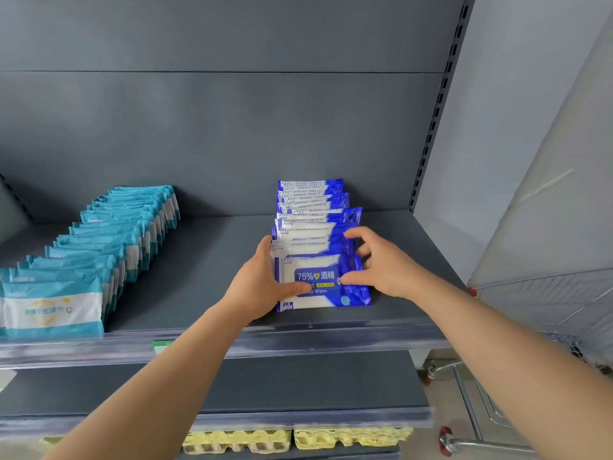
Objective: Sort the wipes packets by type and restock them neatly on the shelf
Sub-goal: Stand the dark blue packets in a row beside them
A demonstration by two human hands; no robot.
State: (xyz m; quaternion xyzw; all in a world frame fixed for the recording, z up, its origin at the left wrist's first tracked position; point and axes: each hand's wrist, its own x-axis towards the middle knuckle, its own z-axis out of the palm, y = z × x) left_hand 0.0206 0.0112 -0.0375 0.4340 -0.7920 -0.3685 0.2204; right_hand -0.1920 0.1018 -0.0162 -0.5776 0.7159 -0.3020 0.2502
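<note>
I stand beside the person and see both hands on the row of blue packets (311,210). It stands on the shelf (212,260), right of the middle, and runs from the near edge toward the far wall. The left hand (262,280) grasps the nearest blue packet (320,283) at its left side, with the thumb across the printed front and the fingers hidden behind. The right hand (381,263) pinches the same packet at its right side, thumb on the front, the curled fingers reaching over the top toward the packets behind. The teal packets (109,240) make their own row at the left of the same shelf, well apart from the blue ones, so the sorting looks to me almost finished.

The step now, I think, is to square this near packet with its row. To do it well, the two hands should press equally from both sides, so that the packet does not turn. Some packets in the middle of the row stick out a little to the right, so I would bring them in line too. The soft wrap can buckle under hard squeezing, so a light grasp is enough. The label should face the aisle, close to the shelf edge but not over it
</note>
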